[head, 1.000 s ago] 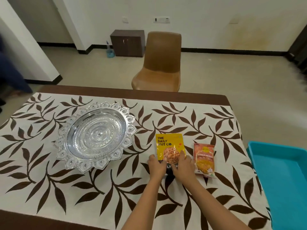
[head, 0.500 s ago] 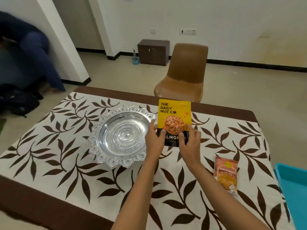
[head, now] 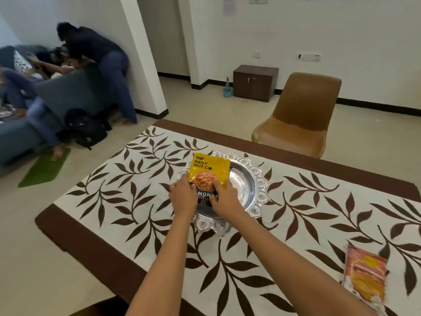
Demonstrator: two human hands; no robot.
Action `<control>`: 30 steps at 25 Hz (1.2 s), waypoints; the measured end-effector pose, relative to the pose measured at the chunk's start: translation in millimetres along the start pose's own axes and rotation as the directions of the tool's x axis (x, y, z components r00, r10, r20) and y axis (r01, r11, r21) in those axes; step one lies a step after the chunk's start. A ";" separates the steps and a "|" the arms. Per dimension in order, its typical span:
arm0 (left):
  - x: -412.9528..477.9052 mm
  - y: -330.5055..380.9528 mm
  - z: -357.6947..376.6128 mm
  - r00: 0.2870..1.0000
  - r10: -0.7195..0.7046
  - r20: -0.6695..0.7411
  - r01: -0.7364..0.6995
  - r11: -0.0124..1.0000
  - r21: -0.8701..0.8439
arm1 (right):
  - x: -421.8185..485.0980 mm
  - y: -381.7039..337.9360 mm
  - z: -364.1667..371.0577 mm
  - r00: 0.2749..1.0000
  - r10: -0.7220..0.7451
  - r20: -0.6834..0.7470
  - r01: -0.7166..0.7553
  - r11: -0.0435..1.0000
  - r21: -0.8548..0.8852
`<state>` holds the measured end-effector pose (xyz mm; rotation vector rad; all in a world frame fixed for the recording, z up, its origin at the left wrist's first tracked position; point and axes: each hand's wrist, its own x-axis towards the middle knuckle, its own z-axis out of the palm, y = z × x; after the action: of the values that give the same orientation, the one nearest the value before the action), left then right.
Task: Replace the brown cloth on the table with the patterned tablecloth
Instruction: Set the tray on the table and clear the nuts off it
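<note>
Left hand (head: pixel 183 197) and right hand (head: pixel 224 199) grip the almond packet (head: pixel 208 172) by its lower edge. It has moved off the patterned tablecloth (head: pixel 136 201) to over the silver tray (head: pixel 252 185). The tablecloth lies spread on the table, so the task is probably in its restocking stage.

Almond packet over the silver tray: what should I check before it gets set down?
1. Grip: left hand and right hand both hold the almond packet by its lower half: ok.
2. Packet lined up over the silver tray: ok.
3. Packet already touching the tray: cannot tell.
4. Tray bowl free, partly hidden by the packet: cannot tell.
5. The patterned tablecloth lies flat around the tray: ok.
6. The orange snack packet lies apart from the tray, on the cloth to the right: ok.
</note>
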<state>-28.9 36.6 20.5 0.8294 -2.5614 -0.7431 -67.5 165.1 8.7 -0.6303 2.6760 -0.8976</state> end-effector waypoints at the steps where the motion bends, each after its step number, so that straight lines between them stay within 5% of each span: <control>1: -1.9 -1.6 3.7 1.000 0.014 0.020 -0.015 0.999 0.051 | -2.0 3.1 1.6 1.000 0.009 0.017 -0.008 0.997 -0.071; 5: -5.3 -12.4 13.3 0.997 0.077 0.031 -0.081 0.981 0.174 | -5.2 5.3 9.9 0.999 0.033 0.032 -0.023 0.965 -0.261; 10: -15.1 12.2 19.9 0.984 0.154 -0.092 -0.141 0.980 0.138 | -13.0 19.8 -7.2 0.988 -0.070 -0.136 0.060 0.996 -0.072; 14: -40.9 83.3 49.0 0.922 0.387 -0.013 -0.387 0.921 -0.045 | -40.5 68.6 -45.1 0.931 -0.011 -0.365 0.017 1.000 0.012; 20: -138.6 177.8 118.3 0.784 0.591 0.188 -0.481 0.770 -0.419 | -108.0 184.7 -81.3 0.868 0.254 -0.427 -0.276 0.961 0.013; 23: -186.1 187.8 159.8 0.727 0.519 0.449 -0.289 0.825 -0.486 | -153.6 233.3 -89.1 0.799 0.411 -0.438 -0.457 0.890 0.002; 27: -233.0 186.3 208.8 0.591 0.308 0.745 -0.091 0.944 -0.319 | -211.0 278.9 -83.4 0.614 0.683 -0.395 -0.705 0.700 0.115; 30: -257.9 185.4 228.4 0.520 0.235 0.821 -0.108 0.972 -0.210 | -237.4 302.5 -70.4 0.558 0.774 -0.300 -0.729 0.630 0.269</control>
<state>-18.3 409.5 -97.5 0.1035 -3.2805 -1.5308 18.0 530.5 -101.2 0.8086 2.7291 -0.9408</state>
